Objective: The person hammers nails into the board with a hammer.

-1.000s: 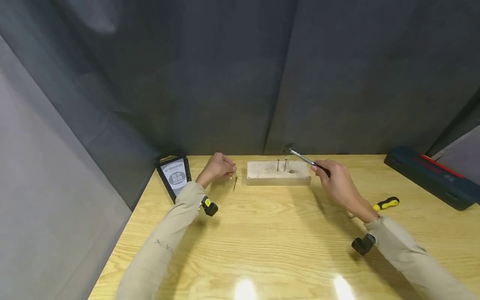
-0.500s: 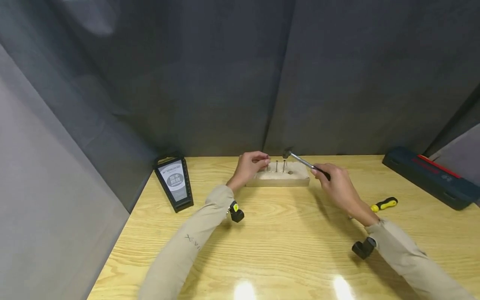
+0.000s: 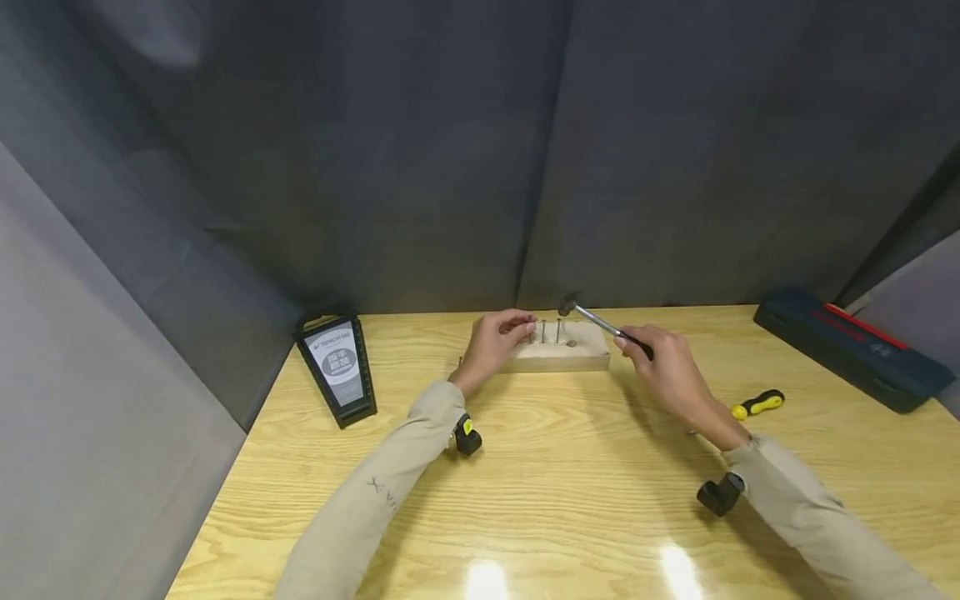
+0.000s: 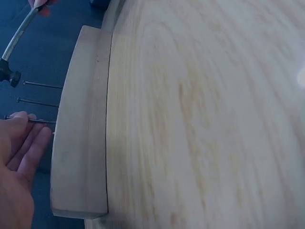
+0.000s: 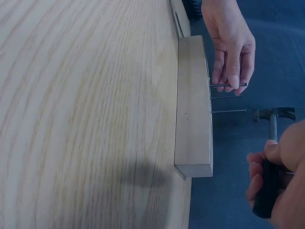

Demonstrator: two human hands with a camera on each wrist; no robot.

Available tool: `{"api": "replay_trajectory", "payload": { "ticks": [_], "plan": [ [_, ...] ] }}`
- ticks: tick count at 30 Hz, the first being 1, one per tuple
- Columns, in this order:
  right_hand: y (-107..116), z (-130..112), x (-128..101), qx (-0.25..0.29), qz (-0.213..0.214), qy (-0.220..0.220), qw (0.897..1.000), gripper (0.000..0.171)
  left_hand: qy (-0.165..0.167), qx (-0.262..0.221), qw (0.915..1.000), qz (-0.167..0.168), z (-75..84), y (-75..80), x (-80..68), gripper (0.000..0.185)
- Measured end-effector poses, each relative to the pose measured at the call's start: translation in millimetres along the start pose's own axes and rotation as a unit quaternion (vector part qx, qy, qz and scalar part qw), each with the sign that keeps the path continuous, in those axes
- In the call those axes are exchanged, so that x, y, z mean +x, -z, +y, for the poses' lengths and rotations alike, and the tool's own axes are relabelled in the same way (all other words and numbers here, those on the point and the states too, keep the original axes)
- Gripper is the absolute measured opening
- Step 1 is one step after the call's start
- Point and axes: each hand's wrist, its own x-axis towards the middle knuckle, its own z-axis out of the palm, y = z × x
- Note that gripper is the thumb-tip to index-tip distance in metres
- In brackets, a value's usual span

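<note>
A pale wooden block [image 3: 562,363] lies near the far table edge. Two nails [image 3: 543,332] stand upright in its top, and a round dark nail head [image 3: 572,343] sits low at their right. At the block's left part, my left hand [image 3: 489,348] pinches another nail [image 4: 44,121] between thumb and fingers, upright with its point at the wood. My right hand [image 3: 666,360] grips a claw hammer [image 3: 596,318] by its black handle. The hammer's head is just above the rightmost standing nail, apart from it in the right wrist view.
A black case with a grey label [image 3: 339,367] lies at the table's left. To the right are a yellow-and-black screwdriver [image 3: 759,404], partly behind my right wrist, and a long dark toolbox with a red strip [image 3: 851,350]. A dark curtain [image 3: 420,167] hangs behind the table.
My left hand has moved right from the table beside the block to the block's top, bringing a nail upright there. The right hand and hammer have stayed nearly still.
</note>
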Motion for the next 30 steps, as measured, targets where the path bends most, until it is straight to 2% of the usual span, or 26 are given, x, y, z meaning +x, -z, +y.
{"api": "replay_trajectory", "payload": {
  "ticks": [7,15,18,27,30],
  "plan": [
    [-2,-4,4,0.0,0.002,0.002,1.0,0.018,-0.014,0.024,0.9996,0.0,3.7,1.4,-1.6,0.021],
    [-11,-15,8,0.036,-0.013,-0.01,0.999,0.019,0.014,-0.047,0.998,0.04,-12.6,-2.4,-6.5,0.022],
    [-16,-20,8,0.044,-0.024,-0.006,0.999,0.019,0.014,-0.069,0.9964,0.049,-17.8,-2.7,-7.1,0.021],
    [-18,-28,16,0.038,-0.061,-0.013,0.997,0.021,0.004,-0.072,0.9966,0.04,-20.0,-4.1,-8.9,0.022],
    [-13,-32,19,0.035,-0.058,-0.015,0.998,0.021,0.007,-0.073,0.9967,0.034,-18.8,-4.8,-9.6,0.022]
  ]
}}
